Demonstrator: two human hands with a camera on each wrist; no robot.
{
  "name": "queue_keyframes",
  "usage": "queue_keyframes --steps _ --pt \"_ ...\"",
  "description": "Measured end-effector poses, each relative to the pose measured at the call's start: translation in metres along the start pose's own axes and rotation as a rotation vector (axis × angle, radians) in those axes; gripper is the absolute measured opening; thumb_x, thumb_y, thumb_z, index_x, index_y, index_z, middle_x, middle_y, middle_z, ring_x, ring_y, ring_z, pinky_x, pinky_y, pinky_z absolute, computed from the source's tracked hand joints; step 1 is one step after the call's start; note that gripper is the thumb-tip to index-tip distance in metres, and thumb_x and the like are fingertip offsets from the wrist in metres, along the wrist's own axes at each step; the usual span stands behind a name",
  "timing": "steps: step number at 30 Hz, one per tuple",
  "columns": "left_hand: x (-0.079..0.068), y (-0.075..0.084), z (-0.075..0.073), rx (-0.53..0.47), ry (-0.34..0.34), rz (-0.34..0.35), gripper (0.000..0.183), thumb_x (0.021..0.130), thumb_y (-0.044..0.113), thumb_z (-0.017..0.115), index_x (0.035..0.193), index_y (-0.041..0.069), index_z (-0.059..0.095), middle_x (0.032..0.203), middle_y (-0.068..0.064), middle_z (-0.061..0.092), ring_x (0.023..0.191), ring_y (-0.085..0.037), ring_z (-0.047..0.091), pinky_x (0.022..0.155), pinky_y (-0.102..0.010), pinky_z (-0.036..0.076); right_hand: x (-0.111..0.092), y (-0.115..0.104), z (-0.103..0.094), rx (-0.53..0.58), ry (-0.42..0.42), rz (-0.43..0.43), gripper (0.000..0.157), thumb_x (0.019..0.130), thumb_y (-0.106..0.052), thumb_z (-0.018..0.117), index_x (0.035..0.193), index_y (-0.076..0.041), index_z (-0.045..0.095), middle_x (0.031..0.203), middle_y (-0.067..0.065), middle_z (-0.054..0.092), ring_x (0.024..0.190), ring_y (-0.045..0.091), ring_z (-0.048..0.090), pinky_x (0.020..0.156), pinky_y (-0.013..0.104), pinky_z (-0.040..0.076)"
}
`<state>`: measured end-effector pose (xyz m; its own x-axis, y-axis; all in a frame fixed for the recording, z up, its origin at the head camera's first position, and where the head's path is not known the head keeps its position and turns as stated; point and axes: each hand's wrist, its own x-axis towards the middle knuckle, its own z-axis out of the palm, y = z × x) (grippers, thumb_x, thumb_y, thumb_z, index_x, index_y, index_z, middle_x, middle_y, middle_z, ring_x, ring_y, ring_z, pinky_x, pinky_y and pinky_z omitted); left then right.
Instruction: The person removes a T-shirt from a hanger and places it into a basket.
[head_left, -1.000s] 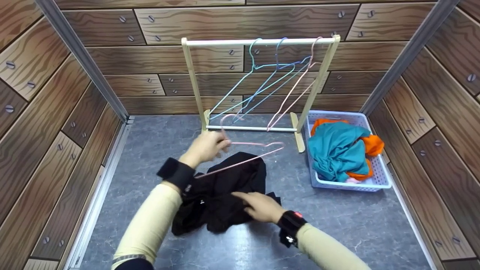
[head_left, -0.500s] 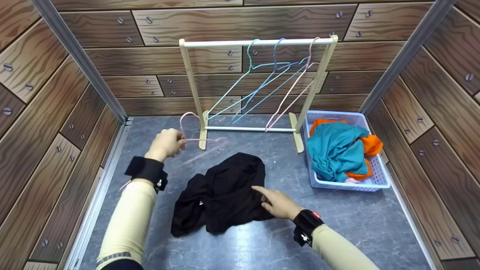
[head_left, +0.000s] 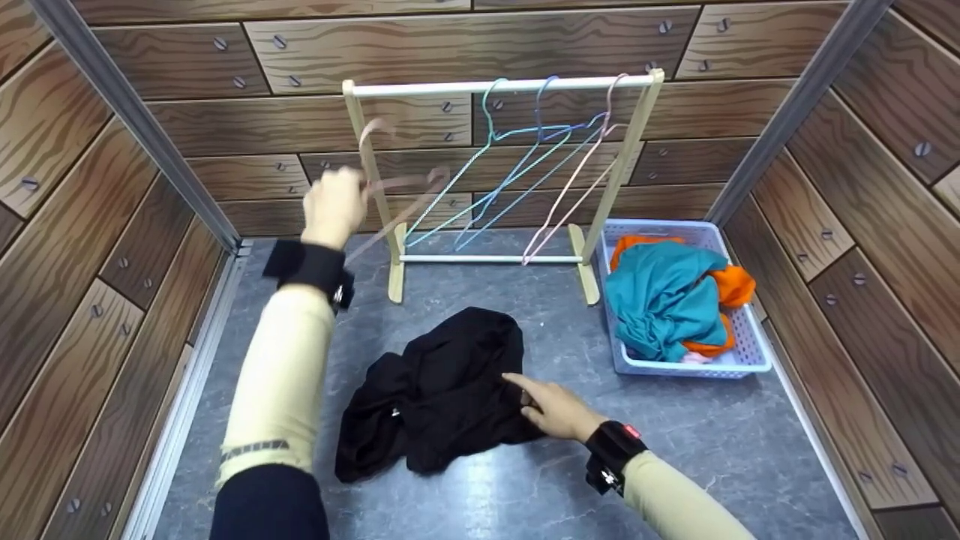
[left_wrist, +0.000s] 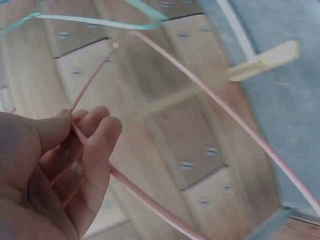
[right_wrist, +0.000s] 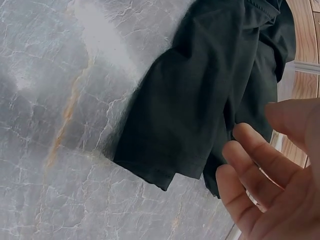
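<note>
My left hand [head_left: 335,202] pinches a pink hanger [left_wrist: 215,95] near its neck, thumb against fingers. It is raised at the left post of a small clothes rack [head_left: 442,88], and the hanger is blurred in the head view. On the floor lies a crumpled black garment [head_left: 465,382]; its exact kind cannot be told. My right hand [head_left: 559,409] is at the garment's right side with the index finger extended and the others loosely bent. In the right wrist view its fingertips [right_wrist: 245,132] overlap the black cloth [right_wrist: 175,115] without gripping it; contact is unclear.
On the rack's rail hang a teal hanger [head_left: 450,193], a blue hanger [head_left: 538,105] and another pink hanger [head_left: 574,187]. At the right stands a pale lavender basket [head_left: 690,368] with teal cloth [head_left: 667,300] and orange cloth [head_left: 733,285]. Wood-patterned walls enclose the grey floor.
My left hand has carried the pink hanger left from above the garment, then up toward the rack's left post. My right hand has drawn slightly right and then stayed by the garment.
</note>
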<state>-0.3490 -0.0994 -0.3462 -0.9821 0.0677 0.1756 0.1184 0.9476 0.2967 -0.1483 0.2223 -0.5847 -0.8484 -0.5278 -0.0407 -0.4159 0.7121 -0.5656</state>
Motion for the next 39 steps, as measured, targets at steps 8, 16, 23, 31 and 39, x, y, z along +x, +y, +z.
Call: queue_keyframes --steps 8,16,23,31,39 --pt "0.038 0.053 -0.026 -0.054 0.095 -0.055 0.027 0.100 0.032 0.054 0.112 0.015 0.071 0.118 -0.018 0.069 0.106 -0.042 0.066 0.085 -0.053 0.052 -0.004 0.007 0.004 0.003 -0.006 0.037 0.057 0.092 -0.004 0.061 0.145 -0.012 0.043 0.096 0.008 0.069 0.085 0.017 0.064 0.074 0.034 0.053" --pt "0.051 0.066 -0.002 -0.031 0.023 -0.065 0.029 0.100 0.027 0.052 0.112 0.006 0.068 0.118 -0.022 0.068 0.107 -0.041 0.066 0.087 -0.052 0.053 -0.008 0.008 0.012 0.017 -0.022 0.063 0.055 0.091 -0.006 0.062 0.143 -0.010 0.045 0.092 0.004 0.069 0.079 0.014 0.063 0.069 0.031 0.052" --pt "0.054 0.070 0.013 -0.040 -0.048 -0.014 0.028 0.099 0.025 0.051 0.108 0.007 0.070 0.120 -0.021 0.067 0.108 -0.042 0.065 0.088 -0.053 0.052 -0.010 0.012 0.013 0.005 -0.020 0.103 0.054 0.091 -0.007 0.062 0.142 -0.012 0.047 0.090 0.002 0.067 0.078 0.013 0.061 0.069 0.031 0.051" --pt "0.043 0.043 0.002 -0.081 -0.124 -0.007 0.027 0.097 0.021 0.052 0.114 0.018 0.072 0.125 -0.014 0.067 0.114 -0.039 0.063 0.092 -0.051 0.051 0.003 0.012 0.015 0.003 -0.054 0.103 0.050 0.092 -0.008 0.061 0.140 -0.009 0.048 0.097 0.006 0.069 0.087 0.018 0.065 0.077 0.036 0.053" --pt "0.004 -0.010 0.009 -0.083 -0.126 0.014 0.024 0.097 0.021 0.053 0.110 0.015 0.072 0.116 -0.015 0.070 0.107 -0.042 0.065 0.086 -0.054 0.051 0.037 -0.007 0.031 -0.091 0.149 0.132 0.041 0.086 -0.011 0.068 0.126 -0.009 0.058 0.109 0.010 0.061 0.096 0.027 0.064 0.076 0.043 0.054"
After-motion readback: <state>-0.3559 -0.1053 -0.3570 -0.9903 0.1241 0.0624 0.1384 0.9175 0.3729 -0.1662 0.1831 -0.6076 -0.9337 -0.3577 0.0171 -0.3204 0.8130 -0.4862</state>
